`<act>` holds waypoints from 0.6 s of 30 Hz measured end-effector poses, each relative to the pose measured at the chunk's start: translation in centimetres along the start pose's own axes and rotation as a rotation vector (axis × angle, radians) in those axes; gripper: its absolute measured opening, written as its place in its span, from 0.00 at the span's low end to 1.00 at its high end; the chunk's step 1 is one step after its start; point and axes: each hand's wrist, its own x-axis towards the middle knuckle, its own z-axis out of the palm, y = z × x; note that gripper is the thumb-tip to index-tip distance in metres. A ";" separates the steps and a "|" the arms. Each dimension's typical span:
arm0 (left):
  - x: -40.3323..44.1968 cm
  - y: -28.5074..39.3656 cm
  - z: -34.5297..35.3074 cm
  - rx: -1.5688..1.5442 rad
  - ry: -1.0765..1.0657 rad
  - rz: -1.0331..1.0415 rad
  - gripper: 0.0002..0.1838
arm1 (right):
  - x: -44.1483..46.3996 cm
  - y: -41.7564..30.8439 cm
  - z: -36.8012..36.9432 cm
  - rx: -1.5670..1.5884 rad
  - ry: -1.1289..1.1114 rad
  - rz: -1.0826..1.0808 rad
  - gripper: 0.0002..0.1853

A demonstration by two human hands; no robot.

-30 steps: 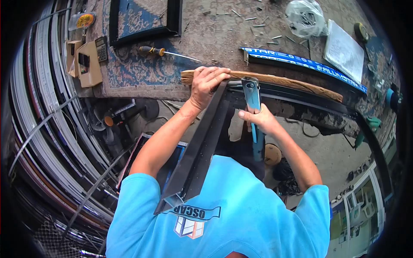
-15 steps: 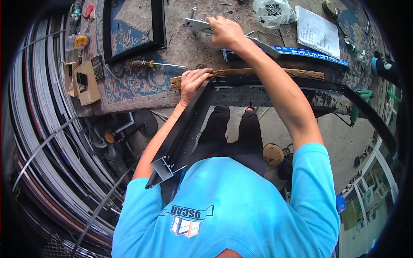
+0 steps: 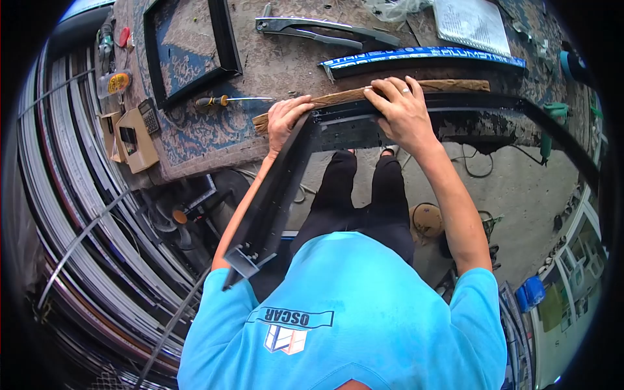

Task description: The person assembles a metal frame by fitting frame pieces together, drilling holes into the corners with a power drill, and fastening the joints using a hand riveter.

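My left hand [image 3: 286, 122] is closed round the corner of a black metal frame [image 3: 276, 175], beside the left end of a wooden strip [image 3: 448, 86]. One frame bar slants down towards my left sleeve, its hollow end showing. My right hand [image 3: 404, 114] is wrapped over the frame's long bar and the strip, with a ring on one finger. Its thumb side lies against the black bar. Beyond the strip, a riveter [image 3: 312, 30] with long handles lies on the worktable, nearest to the blue-and-white taped profile [image 3: 422, 57].
A smaller black frame [image 3: 231, 55], a screwdriver [image 3: 214, 101], a cardboard box [image 3: 140, 146] and a notebook [image 3: 471, 26] lie on the carpeted table [image 3: 188, 146]. Long metal profiles [image 3: 71, 214] are stacked at left. A green tool [image 3: 554, 117] hangs at the right table edge.
My right hand has let go of the riveter, now lying on the table, and has come back to the frame and wooden strip. My left hand has stayed at the corner.
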 end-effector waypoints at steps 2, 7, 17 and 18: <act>0.3 0.4 -0.5 0.015 -0.069 -0.020 0.31 | -0.3 0.4 0.7 0.012 0.084 -0.016 0.29; 1.0 5.7 -3.4 -0.315 -0.059 -0.311 0.38 | -0.5 0.7 1.2 0.026 0.136 -0.014 0.29; 2.0 10.7 -2.4 -0.761 0.464 -0.512 0.27 | 0.4 0.6 1.3 0.015 0.084 0.037 0.21; 2.4 10.4 -2.0 -0.799 0.522 -0.473 0.22 | 0.6 0.6 1.6 0.001 0.164 0.027 0.18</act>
